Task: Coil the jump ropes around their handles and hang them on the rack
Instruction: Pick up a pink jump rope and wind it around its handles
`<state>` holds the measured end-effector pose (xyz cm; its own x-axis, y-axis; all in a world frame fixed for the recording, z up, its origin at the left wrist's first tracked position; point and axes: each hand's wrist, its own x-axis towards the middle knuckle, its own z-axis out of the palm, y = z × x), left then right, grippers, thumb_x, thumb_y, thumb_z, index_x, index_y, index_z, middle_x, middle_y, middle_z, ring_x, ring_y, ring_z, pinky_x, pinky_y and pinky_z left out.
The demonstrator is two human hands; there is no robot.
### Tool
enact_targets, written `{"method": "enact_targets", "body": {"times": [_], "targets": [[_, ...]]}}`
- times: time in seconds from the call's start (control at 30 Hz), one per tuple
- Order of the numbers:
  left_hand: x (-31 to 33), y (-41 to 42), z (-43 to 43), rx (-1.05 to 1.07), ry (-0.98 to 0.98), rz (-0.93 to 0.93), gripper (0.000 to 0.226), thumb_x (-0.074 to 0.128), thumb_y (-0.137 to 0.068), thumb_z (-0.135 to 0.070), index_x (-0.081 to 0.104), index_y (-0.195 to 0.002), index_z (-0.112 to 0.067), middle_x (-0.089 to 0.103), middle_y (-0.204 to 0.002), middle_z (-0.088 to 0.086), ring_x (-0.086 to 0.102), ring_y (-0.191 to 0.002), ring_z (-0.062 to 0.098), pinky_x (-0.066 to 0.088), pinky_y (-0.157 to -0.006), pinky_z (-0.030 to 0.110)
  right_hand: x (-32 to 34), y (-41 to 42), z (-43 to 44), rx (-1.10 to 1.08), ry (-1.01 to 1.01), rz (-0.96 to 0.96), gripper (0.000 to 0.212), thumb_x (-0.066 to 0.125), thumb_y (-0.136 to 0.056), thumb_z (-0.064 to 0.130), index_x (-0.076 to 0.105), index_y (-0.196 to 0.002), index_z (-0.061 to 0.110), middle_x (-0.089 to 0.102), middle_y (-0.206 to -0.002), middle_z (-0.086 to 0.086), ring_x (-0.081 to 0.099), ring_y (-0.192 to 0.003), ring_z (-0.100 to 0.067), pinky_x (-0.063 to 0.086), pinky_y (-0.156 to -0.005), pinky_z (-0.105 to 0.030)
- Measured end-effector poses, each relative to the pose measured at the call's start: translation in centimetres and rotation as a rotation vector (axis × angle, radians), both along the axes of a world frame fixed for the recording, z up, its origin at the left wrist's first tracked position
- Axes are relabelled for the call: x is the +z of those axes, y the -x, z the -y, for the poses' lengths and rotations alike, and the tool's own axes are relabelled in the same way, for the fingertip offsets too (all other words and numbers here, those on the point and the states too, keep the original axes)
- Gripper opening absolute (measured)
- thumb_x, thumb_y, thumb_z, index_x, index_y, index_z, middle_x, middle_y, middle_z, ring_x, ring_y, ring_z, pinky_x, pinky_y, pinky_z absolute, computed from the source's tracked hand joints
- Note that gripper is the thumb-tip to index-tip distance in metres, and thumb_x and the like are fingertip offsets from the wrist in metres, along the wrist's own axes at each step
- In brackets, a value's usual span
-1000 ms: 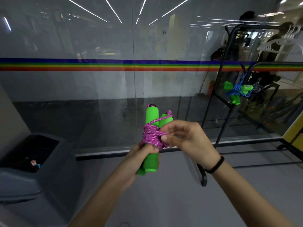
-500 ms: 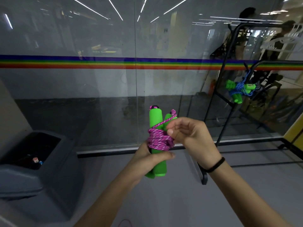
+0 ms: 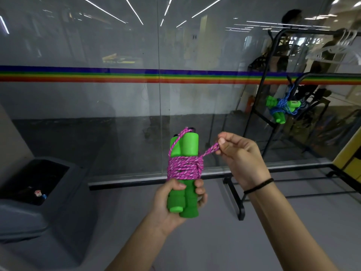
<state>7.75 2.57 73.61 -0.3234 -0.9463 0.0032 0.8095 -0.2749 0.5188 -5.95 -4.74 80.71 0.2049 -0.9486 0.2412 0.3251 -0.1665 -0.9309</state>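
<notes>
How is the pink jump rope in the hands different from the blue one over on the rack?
The pink jump rope has pink cord; the blue jump rope has blue cord. The pink one is held upright in the left hand, while the blue one hangs on the rack. The right hand pulls a loop out from the pink one; the blue one hangs untouched. Both have green foam handles with cord wound around them.
</notes>
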Motion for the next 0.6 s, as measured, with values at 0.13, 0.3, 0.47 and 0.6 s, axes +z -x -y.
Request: {"method": "enact_targets", "body": {"times": [0.13,0.3,0.47,0.6], "targets": [[-0.3,-0.8,0.4,-0.012,-0.061,0.079,0.062,0.079,-0.038,-0.010,0.068,-0.097,0.001,0.066,-0.089,0.015,0.061,-0.075,0.023,0.055,-0.074,0.037,-0.1,-0.4,-1.0,0.044,0.198,-0.197,0.014,0.049,-0.088,-0.002,0.061,-0.085,0.004,0.059,-0.067,-0.002,0.055,-0.055,-0.004,0.047,-0.056,-0.012],[0.6,-1.2,0.8,0.052,-0.108,0.403,0.022,0.068,-0.057,-0.011,0.075,-0.077,-0.007,0.069,-0.081,0.010,0.064,-0.073,0.020,0.050,-0.075,0.031,-0.9,-0.8,-1.8,0.141,0.296,-0.390,0.015,0.065,-0.079,0.013,0.065,-0.091,0.005,0.065,-0.081,0.000,0.060,-0.076,-0.011,0.051,-0.072,-0.022],[1.5,-0.3,0.6,0.064,-0.130,0.396,0.023,0.069,-0.066,-0.008,0.069,-0.089,-0.007,0.070,-0.080,0.009,0.069,-0.071,0.020,0.058,-0.068,0.031,-2.4,-2.1,-2.7,0.026,0.313,-0.448,0.015,0.065,-0.079,0.002,0.063,-0.079,0.017,0.074,-0.083,-0.009,0.070,-0.082,-0.020,0.056,-0.079,-0.042],[1.4,0.7,0.6,0.125,-0.138,0.340,0.011,0.074,-0.065,-0.006,0.071,-0.074,-0.011,0.066,-0.071,0.006,0.063,-0.060,0.017,0.057,-0.064,0.032,-2.3,-2.7,-3.2,0.097,0.201,-0.204,0.011,0.055,-0.084,-0.005,0.059,-0.084,0.005,0.072,-0.076,-0.010,0.069,-0.071,-0.018,0.057,-0.068,-0.027]]}}
